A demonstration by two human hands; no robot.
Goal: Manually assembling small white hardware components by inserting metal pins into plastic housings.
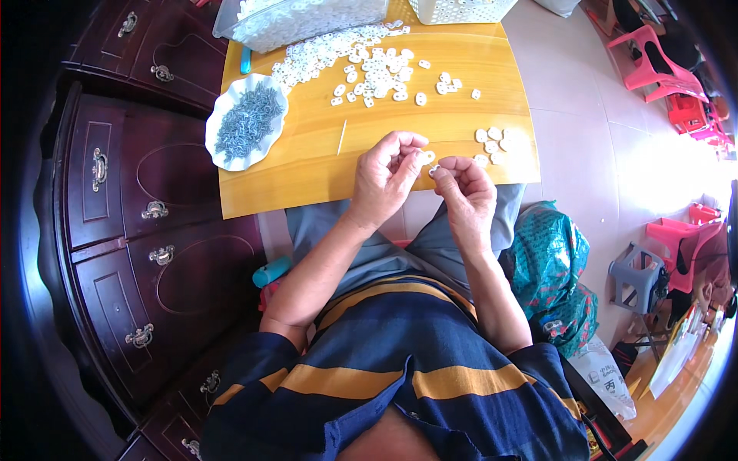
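Note:
Over the near edge of the wooden table (307, 184), my two hands are close together. My left hand (386, 175) pinches a small white oval plastic piece (428, 157) between thumb and fingertips. Just right of it, my right hand (470, 197) is closed in a pinch on a tiny part (434, 170), partly hidden by the fingers and too small to name. Loose white oval pieces with holes (384, 73) spread across the far half of the table. A smaller group of such pieces (493, 146) lies near the right edge. A scalloped white dish (216, 151) holds many small metal parts (250, 121).
A thin white stick (342, 137) lies left of my hands. At the table's back stand a clear bin (224, 24) of white pieces and a white basket (461, 11). Dark wooden cabinets (115, 192) border the left; a green bag (547, 253) and stools (636, 276) are right.

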